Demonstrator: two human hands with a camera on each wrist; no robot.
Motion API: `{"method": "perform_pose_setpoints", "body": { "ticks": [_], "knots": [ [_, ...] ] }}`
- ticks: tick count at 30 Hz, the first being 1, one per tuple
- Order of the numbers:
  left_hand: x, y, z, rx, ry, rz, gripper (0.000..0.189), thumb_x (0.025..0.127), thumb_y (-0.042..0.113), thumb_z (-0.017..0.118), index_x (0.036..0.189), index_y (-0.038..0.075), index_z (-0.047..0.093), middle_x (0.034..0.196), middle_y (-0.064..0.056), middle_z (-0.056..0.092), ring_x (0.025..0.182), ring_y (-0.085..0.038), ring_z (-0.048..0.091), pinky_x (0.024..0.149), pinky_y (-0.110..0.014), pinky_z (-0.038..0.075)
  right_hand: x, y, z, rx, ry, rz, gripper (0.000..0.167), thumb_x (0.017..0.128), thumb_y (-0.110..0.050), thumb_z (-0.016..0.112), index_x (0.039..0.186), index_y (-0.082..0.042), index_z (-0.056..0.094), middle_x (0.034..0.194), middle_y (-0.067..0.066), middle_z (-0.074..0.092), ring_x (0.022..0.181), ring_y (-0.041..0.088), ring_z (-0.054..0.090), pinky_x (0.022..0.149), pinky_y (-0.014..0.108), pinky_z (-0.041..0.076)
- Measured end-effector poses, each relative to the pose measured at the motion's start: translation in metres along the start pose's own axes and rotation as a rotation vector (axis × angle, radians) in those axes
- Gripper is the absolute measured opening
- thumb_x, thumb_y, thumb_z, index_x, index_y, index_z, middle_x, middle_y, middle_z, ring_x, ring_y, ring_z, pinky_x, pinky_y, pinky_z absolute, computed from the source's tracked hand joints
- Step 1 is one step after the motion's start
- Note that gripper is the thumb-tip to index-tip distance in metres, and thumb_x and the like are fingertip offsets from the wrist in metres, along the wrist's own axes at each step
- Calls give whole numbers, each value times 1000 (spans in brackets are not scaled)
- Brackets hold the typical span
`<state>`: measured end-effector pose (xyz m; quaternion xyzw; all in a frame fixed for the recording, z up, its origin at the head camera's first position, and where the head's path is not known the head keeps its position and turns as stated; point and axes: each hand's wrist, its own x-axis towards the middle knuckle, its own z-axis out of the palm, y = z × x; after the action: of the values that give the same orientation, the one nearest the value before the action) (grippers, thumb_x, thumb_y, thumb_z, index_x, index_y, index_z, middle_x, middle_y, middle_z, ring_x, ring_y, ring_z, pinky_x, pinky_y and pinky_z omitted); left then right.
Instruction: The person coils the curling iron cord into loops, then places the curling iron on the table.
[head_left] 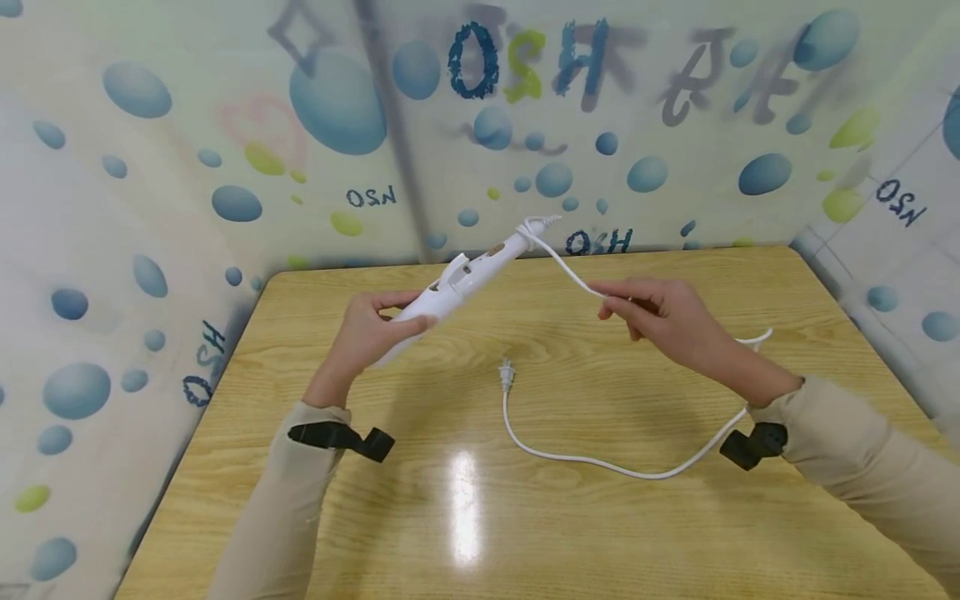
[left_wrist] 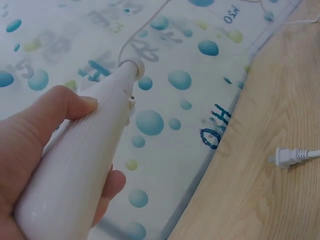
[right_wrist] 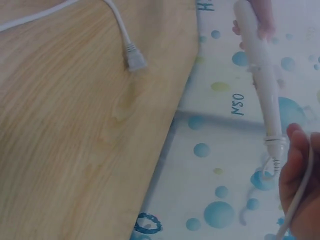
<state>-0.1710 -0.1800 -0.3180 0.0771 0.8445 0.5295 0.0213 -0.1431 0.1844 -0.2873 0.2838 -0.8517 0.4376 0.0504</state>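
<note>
My left hand (head_left: 375, 329) grips the lower body of a white, wand-shaped hair styling iron (head_left: 480, 279), held tilted above the table with its cord end up to the right. Its thumb lies along the smooth casing in the left wrist view. A raised lever and small brownish openings show on the iron's side. The white cord (head_left: 566, 271) loops round the narrow end. My right hand (head_left: 663, 317) pinches this cord between thumb and fingers, a short way from the iron. In the right wrist view the cord runs across the right hand's fingers (right_wrist: 296, 160).
The rest of the cord curves over the wooden table (head_left: 585, 533) to a two-pin plug (head_left: 507, 375) near the middle. Behind stands a wall covering (head_left: 637, 225) printed with blue and green bubbles. Black wrist cameras (head_left: 375, 444) sit on both sleeves.
</note>
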Motion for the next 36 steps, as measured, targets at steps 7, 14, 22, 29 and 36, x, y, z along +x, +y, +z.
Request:
{"method": "perform_pose_setpoints", "body": {
  "ticks": [7, 14, 22, 29, 36],
  "knots": [
    [-2, 0, -7, -26, 28, 21, 42, 78, 20, 74, 117, 9, 64, 112, -12, 62, 83, -19, 61, 64, -28, 51, -11, 12, 2, 92, -11, 69, 28, 93, -5, 51, 119, 0, 61, 84, -4, 64, 59, 18, 52, 49, 24, 43],
    [-5, 5, -9, -87, 5, 32, 43, 78, 16, 73, 118, 5, 63, 113, -15, 61, 72, -16, 65, 63, -30, 52, -10, 35, 10, 260, -66, 114, 29, 92, -3, 52, 119, 5, 58, 81, 5, 66, 58, 19, 52, 51, 25, 45],
    [-8, 9, -5, -196, -70, 89, 42, 77, 9, 73, 117, -1, 62, 112, -16, 61, 71, -20, 66, 64, -32, 53, 2, 68, 18, 442, -195, 207, 26, 92, -6, 55, 116, -5, 64, 85, 4, 69, 62, 20, 56, 57, 28, 48],
    [-10, 8, -5, -220, -151, 147, 33, 76, 5, 73, 108, 13, 70, 105, -4, 65, 65, -21, 65, 60, -33, 53, 20, 84, 24, 464, -244, 214, 23, 91, -7, 56, 111, -8, 68, 87, 3, 70, 64, 21, 58, 58, 29, 49],
    [-14, 8, -2, -297, -309, 265, 38, 74, -1, 73, 102, 26, 72, 100, -2, 66, 62, -20, 62, 57, -29, 52, 30, 95, 24, 403, -269, 253, 26, 91, -12, 58, 110, 4, 65, 90, 3, 70, 66, 26, 59, 60, 30, 50]
  ]
}}
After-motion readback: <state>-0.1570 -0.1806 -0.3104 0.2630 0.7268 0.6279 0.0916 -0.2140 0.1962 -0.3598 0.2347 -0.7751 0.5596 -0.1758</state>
